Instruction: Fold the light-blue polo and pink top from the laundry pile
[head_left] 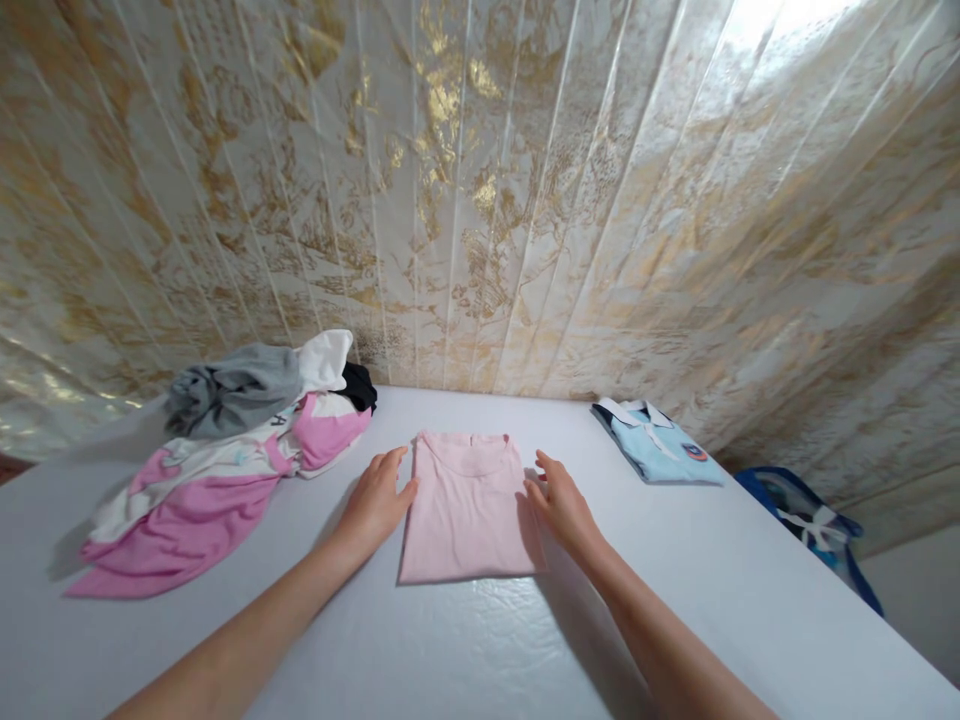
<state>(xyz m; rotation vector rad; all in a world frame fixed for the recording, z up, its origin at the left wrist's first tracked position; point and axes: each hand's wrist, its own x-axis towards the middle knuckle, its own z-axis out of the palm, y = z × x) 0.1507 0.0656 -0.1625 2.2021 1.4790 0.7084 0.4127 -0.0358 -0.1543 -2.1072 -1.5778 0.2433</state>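
A folded pink T-shirt (pixel 466 508) lies flat on the white table (pixel 465 650), its neckline toward the wall. My left hand (pixel 375 500) rests at the shirt's left edge, fingers stretched out and touching the cloth. My right hand (pixel 561 502) lies at the right edge, fingers open and flat against the fold. Neither hand holds anything.
A heap of unfolded clothes (pixel 225 450), pink, white, grey and black, sits at the table's back left. A folded light-blue collared shirt (pixel 656 442) lies at the back right. A blue bag (pixel 814 525) stands beyond the table's right edge. A gold-patterned wall (pixel 480 200) rises behind.
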